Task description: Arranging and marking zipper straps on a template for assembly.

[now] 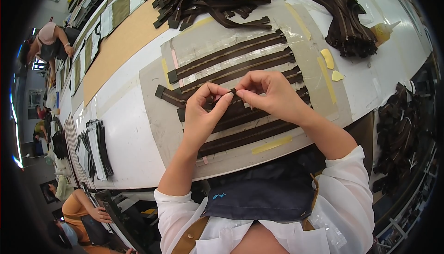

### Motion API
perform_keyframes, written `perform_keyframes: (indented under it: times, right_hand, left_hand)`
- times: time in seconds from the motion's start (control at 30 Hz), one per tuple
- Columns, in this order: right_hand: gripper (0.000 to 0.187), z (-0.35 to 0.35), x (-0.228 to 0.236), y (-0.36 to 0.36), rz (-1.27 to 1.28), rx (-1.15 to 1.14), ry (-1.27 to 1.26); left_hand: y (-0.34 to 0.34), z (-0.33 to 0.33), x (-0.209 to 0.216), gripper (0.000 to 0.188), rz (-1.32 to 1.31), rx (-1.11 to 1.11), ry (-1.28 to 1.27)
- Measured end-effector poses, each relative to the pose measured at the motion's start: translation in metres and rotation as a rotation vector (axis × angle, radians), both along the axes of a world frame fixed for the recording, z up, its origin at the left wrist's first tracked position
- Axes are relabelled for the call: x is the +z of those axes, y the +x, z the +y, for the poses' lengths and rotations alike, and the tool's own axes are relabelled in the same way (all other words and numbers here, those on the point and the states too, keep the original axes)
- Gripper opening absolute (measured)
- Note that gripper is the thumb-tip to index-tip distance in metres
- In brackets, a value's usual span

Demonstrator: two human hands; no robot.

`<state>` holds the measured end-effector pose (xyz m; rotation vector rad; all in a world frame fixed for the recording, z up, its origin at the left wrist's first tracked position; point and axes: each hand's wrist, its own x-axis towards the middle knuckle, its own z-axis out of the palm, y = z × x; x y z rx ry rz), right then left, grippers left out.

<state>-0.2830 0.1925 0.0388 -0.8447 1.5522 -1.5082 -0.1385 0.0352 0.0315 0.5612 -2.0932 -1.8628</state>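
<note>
Both of my hands meet above a grey board (155, 115) on the table. My left hand (208, 108) and my right hand (270, 94) pinch a small dark piece of a brown zipper (232, 91) between thumbs and forefingers. My fingers cover most of that piece. Under and around them, several dark brown zippers with brass-coloured teeth lie in slanting rows, among them the top zipper (226, 55) and the bottom zipper (249, 137). One zipper (169, 97) sticks out at an angle left of my left hand.
A loose heap of brown zippers (212, 0) lies beyond the board, and a zipper bundle (344, 18) rests at the far right by a yellowish squeeze bottle (384, 32). Yellow pieces (327, 59) lie right of the board. At the left are stacked strips (95, 150); other people work beyond.
</note>
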Motion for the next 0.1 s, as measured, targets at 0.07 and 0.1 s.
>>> perform_keyframes:
  times: [0.07,0.1]
  right_hand:
    - [0.01,0.0009,-0.0001,-0.0012,-0.008,0.005,0.012]
    - [0.01,0.0008,-0.0001,-0.0014,-0.008,0.005,0.012]
  left_hand:
    - [-0.0003,-0.0006,0.0011,0.014,0.008,-0.013,-0.05]
    - [-0.0001,-0.0014,0.0013,0.014,-0.004,-0.021,-0.06]
